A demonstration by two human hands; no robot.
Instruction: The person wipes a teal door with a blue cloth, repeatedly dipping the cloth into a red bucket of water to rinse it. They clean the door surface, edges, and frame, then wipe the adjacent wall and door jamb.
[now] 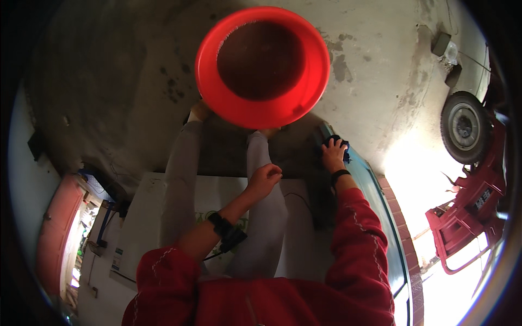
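My right hand point(334, 155) grips a dark blue cloth point(346, 151) and presses it against the edge of a teal door point(359, 163), its fingers bent over the fabric. In front of my grey-trousered leg, my left hand point(265, 180) hangs with its fingers curled together and nothing visible in them. Beyond both hands is a red plastic bucket point(261, 112), partly filled with dark liquid that has some bubbles along one side. The bucket hides part of my feet. The far side of the cloth lies in shadow.
A white panel with green print point(220, 191) is behind my legs. To the right, a red motor vehicle point(469, 216) with a spoked-rim wheel point(464, 127) stands by a bright opening. A red door point(57, 236) is at the left. Wet spots mark the concrete floor point(367, 81).
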